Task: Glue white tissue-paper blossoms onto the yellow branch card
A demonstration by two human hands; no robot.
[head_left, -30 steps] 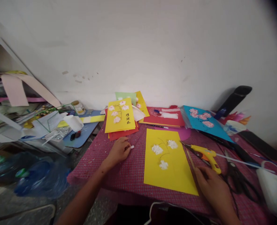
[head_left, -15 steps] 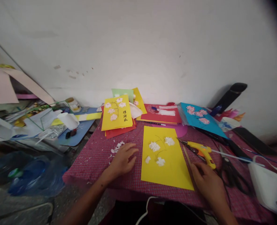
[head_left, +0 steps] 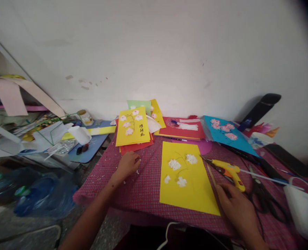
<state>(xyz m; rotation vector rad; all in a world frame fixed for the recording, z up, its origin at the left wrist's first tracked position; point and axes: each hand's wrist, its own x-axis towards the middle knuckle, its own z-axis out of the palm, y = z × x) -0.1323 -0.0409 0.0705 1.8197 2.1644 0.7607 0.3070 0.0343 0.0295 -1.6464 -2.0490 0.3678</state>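
Observation:
My left hand (head_left: 128, 164) reaches down to the tablecloth and covers the small pile of white paper bits. Its fingers are drawn together; what lies between them is hidden. On the right, my right hand (head_left: 234, 203) is closed around the lower end of a thin tan stick (head_left: 211, 176), along the right edge of a yellow sheet (head_left: 180, 194). That sheet carries white paper flower clusters (head_left: 174, 164), a small white piece (head_left: 167, 179) and thin drawn stems. A yellow glue gun (head_left: 228, 170) lies just beyond my right hand.
Black scissors (head_left: 265, 198) and a white box (head_left: 302, 208) lie at the right. Behind stand finished yellow cards (head_left: 131, 137), a red sheet (head_left: 169, 131) and a blue flower card (head_left: 234, 144). A blue side table (head_left: 91, 147) with a white roll (head_left: 80, 134) is at left.
My left hand has moved forward and left onto the white paper bits, and its fingers have closed together. My right hand stays beside the yellow sheet. The view has shifted slightly left.

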